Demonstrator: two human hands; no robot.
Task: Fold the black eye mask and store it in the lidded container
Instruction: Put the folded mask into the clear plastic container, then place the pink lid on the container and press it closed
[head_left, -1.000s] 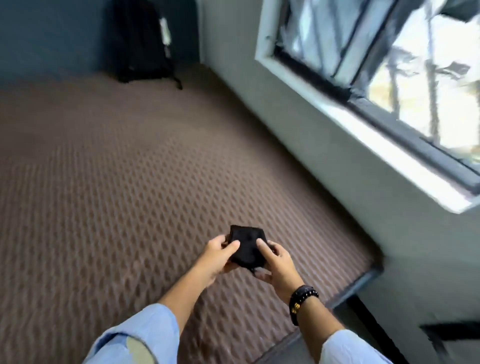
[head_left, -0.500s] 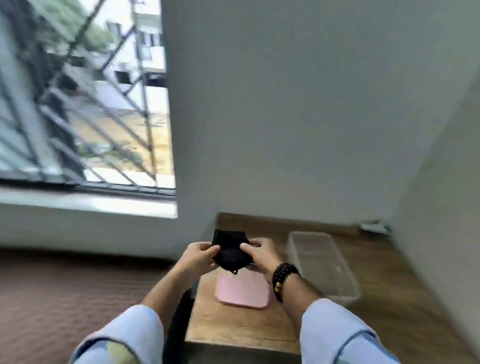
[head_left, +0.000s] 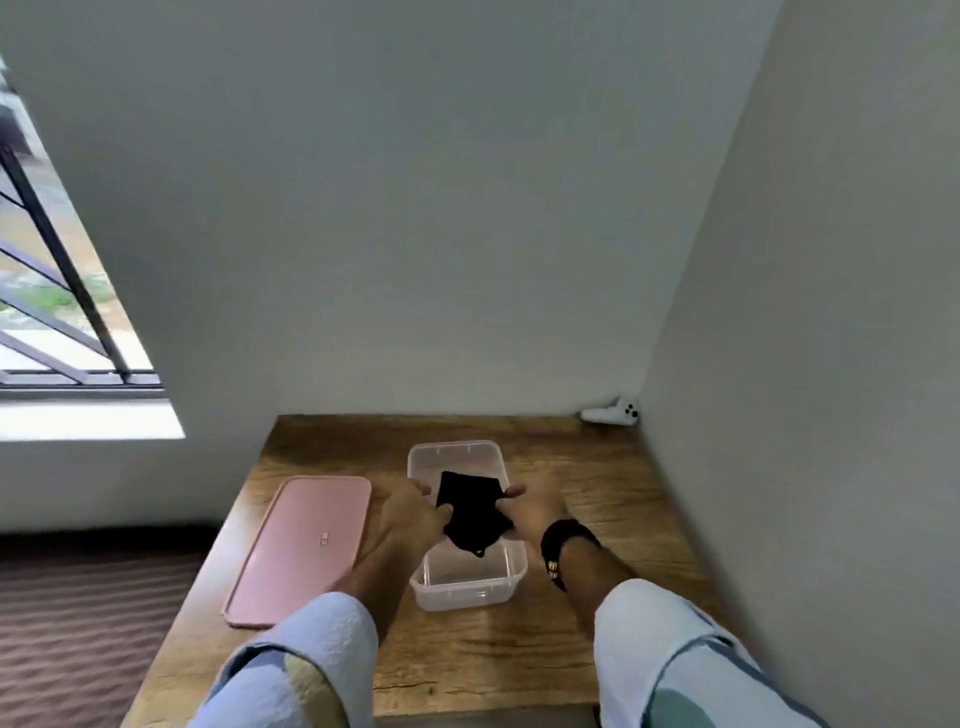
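The folded black eye mask (head_left: 471, 508) hangs over the open clear plastic container (head_left: 467, 577) on the wooden table. My left hand (head_left: 405, 525) pinches its left edge and my right hand (head_left: 535, 512), with a dark bead bracelet on the wrist, pinches its right edge. A short strap end dangles below the mask. The container's pink lid (head_left: 301, 545) lies flat on the table just left of the container.
The wooden table (head_left: 467, 654) stands in a corner, with walls behind it and to the right. A small white object (head_left: 613, 413) sits in the back right corner. The brown patterned surface (head_left: 78, 623) lies lower left, under a barred window (head_left: 52, 291).
My view has swung from the brown surface and window to the table. Both hands have carried the folded mask from the air in front of me to above the open container.
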